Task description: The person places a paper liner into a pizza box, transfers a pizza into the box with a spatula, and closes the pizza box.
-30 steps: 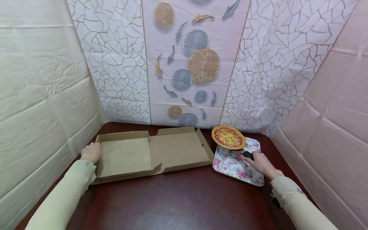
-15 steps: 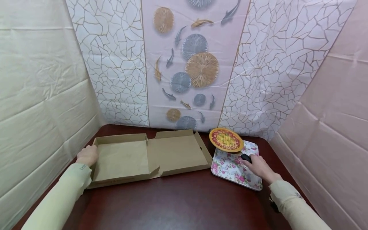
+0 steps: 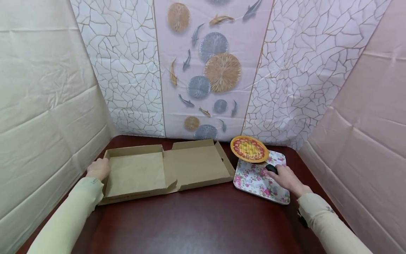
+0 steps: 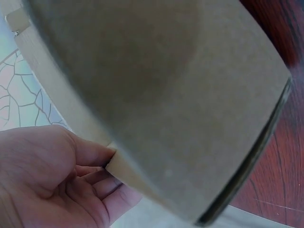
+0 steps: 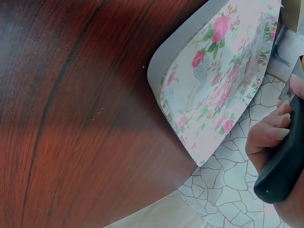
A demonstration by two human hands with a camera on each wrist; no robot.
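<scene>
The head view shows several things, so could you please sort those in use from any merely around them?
Likely in use:
pizza
black-handled tool, gripped by the right hand
open cardboard box, its edge pinched by the left hand
floral tray, partly hidden by the pizza

Just surroundings:
table
patterned backdrop
plain side drapes

Looking forward and down across the table [image 3: 190, 222] from the head; peering close from left wrist at box [image 3: 136, 173], from right at tray [image 3: 250, 181], sharing both with the head view.

Two hands [image 3: 99, 169] [image 3: 287, 179]; one each: box [image 3: 137, 171], pizza [image 3: 249, 149], server [image 5: 284, 161], tray [image 3: 258, 185].
</scene>
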